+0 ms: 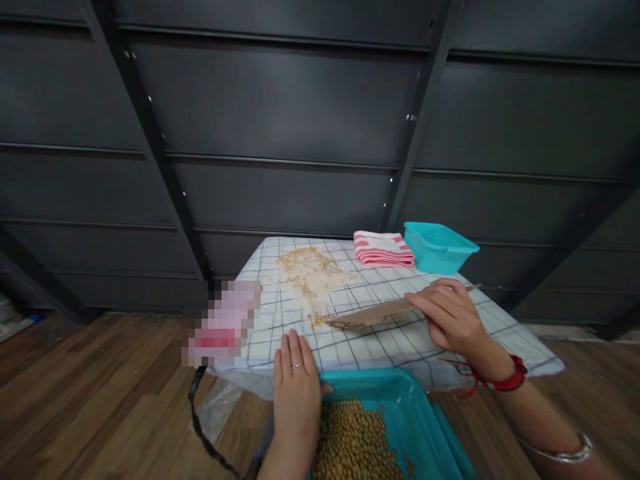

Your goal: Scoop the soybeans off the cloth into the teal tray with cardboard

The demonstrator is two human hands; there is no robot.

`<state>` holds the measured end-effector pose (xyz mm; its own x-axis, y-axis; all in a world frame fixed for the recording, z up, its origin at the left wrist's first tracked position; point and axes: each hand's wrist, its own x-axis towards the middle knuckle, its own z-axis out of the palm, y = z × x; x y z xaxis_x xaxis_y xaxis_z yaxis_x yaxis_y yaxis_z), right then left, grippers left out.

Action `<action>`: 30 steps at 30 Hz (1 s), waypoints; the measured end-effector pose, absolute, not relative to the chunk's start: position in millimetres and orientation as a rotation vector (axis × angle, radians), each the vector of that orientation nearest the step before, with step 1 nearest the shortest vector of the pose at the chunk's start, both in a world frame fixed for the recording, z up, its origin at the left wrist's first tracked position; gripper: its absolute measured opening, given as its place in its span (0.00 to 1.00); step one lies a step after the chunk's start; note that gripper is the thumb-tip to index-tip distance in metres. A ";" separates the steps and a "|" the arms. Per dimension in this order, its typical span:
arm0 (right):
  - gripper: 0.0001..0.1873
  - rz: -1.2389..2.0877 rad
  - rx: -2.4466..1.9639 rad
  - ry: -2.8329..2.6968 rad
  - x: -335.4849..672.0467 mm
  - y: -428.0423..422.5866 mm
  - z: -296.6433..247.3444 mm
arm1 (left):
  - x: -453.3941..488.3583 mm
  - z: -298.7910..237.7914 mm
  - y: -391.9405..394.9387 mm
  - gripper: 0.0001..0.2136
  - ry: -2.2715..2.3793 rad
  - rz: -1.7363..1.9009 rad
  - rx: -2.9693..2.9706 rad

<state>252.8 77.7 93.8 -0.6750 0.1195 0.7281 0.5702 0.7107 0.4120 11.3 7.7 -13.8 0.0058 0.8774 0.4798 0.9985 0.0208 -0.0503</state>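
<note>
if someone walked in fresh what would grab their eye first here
Probably the turquoise plastic tub low in the view, holding a heap of small yellow-brown beans. Next, the bare right hand gripping a flat brown cardboard piece over the white checked cloth, its tip beside scattered yellow beans. A light turquoise plastic basin stands toward the cloth's far right.

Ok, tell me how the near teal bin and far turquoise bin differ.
The teal bin is darker than the turquoise bin. The teal bin sits at the near edge of the checked tablecloth, the left hand at its rim; the turquoise bin stands at the far right, beside a folded striped towel. The teal bin holds yellowish beans; the turquoise bin's contents, if any, can't be seen. Both are open-topped.
</note>
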 end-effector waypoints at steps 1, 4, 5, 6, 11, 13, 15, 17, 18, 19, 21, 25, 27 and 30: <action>0.30 -0.847 -0.532 -2.212 252.9 77.6 93.9 | 11.7 -12.8 7.5 0.29 -1.934 -0.442 -1.914; 0.29 -0.896 -0.572 -2.204 252.5 78.9 92.7 | 11.1 -12.4 6.8 0.29 -1.933 -0.433 -1.935; 0.29 -0.903 -0.586 -2.209 252.4 79.1 91.9 | 10.5 -12.8 6.6 0.29 -1.927 -0.425 -1.943; 0.29 -0.903 -0.596 -2.216 252.4 78.9 91.1 | 9.7 -13.3 6.5 0.29 -1.915 -0.416 -1.950; 0.27 -0.875 -0.621 -2.246 253.9 69.8 89.0 | 6.7 -15.8 6.8 0.27 -1.869 -0.399 -1.959; 0.27 -0.867 -0.622 -2.242 254.7 64.7 89.2 | 6.9 -15.2 6.9 0.27 -1.871 -0.399 -1.964; 0.26 -0.860 -0.616 -2.238 255.6 60.5 89.3 | 7.9 -13.1 6.8 0.28 -1.891 -0.381 -1.966; 0.26 -0.857 -0.612 -2.233 256.6 57.3 89.0 | 9.3 -9.7 6.5 0.28 -1.919 -0.352 -1.965; 0.26 -0.860 -0.613 -2.232 257.1 56.0 88.8 | 10.0 -7.9 6.3 0.28 -1.930 -0.338 -1.963; 0.26 -0.865 -0.612 -2.230 257.5 54.7 88.6 | 10.6 -6.1 6.1 0.28 -1.934 -0.325 -1.964; 0.26 -0.879 -0.604 -2.231 258.1 52.4 88.4 | 11.6 -3.4 6.0 0.28 -1.932 -0.303 -1.970; 0.26 -0.897 -0.587 -2.228 256.5 48.8 90.5 | 11.6 -5.2 6.8 0.29 -1.948 -0.314 -1.971; 0.26 -0.915 -0.591 -2.223 254.4 48.6 92.8 | 10.0 -9.9 7.8 0.29 -1.945 -0.350 -1.974; 0.27 -0.941 -0.596 -2.237 250.7 50.2 96.0 | 6.5 -18.0 9.3 0.28 -1.904 -0.410 -1.985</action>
